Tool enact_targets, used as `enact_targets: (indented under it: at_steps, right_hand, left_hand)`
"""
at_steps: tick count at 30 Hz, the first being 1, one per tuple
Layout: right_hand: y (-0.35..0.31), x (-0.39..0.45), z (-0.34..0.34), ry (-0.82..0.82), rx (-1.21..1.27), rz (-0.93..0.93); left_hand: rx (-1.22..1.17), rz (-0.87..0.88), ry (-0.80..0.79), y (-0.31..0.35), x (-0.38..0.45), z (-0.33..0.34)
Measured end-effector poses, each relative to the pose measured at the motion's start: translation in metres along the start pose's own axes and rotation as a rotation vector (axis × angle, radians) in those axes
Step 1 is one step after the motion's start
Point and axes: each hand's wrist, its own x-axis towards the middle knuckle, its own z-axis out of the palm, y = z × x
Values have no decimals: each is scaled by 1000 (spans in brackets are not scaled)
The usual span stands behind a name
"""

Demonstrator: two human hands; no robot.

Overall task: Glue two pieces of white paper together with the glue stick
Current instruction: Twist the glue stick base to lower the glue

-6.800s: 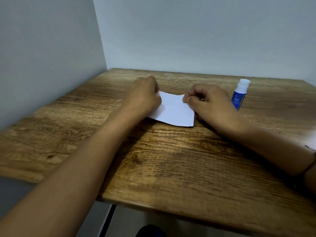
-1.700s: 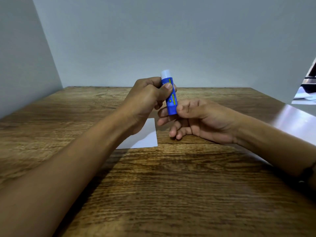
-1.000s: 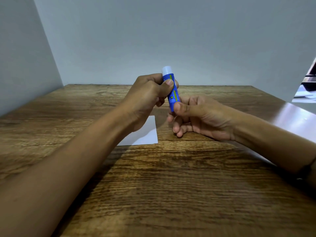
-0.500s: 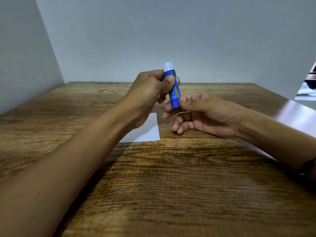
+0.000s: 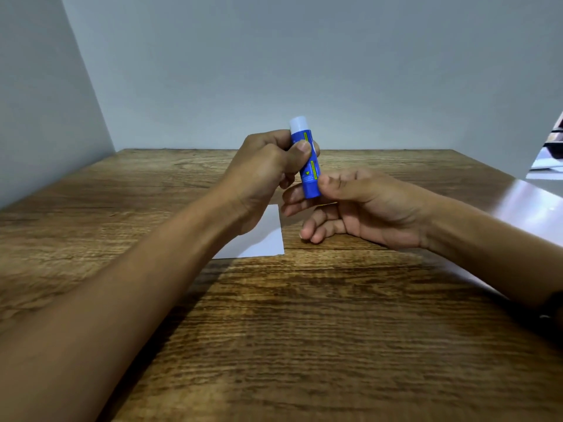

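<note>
A blue glue stick (image 5: 308, 169) with a white cap is held upright above the table, cap on top. My left hand (image 5: 265, 175) grips its upper half, thumb across the label. My right hand (image 5: 359, 205) pinches its lower end between thumb and fingertips. White paper (image 5: 262, 239) lies flat on the wooden table (image 5: 304, 330) under my left hand, which hides most of it. I cannot tell whether it is one sheet or two.
Pale walls close the table's left and far sides. At the right a glossy white surface (image 5: 530, 208) meets the table's edge behind my right forearm. A dark band sits on my right wrist (image 5: 551, 309).
Both hands lifted the glue stick slightly over the last second. My right fingers shifted their pinch on its lower end. The paper has not moved.
</note>
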Motion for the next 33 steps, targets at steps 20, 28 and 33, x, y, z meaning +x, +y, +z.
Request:
enact_targets:
  at_steps: [20, 28, 33]
  right_hand:
    - [1, 1, 3, 96, -32, -13]
    - [2, -1, 2, 34, 7, -22]
    - [2, 2, 4, 109, -17, -8]
  left_hand:
    - [-26, -1, 15, 2, -1, 1]
    - [-16, -5, 7, 1, -3, 2]
    - [-33, -1, 20, 2, -2, 2]
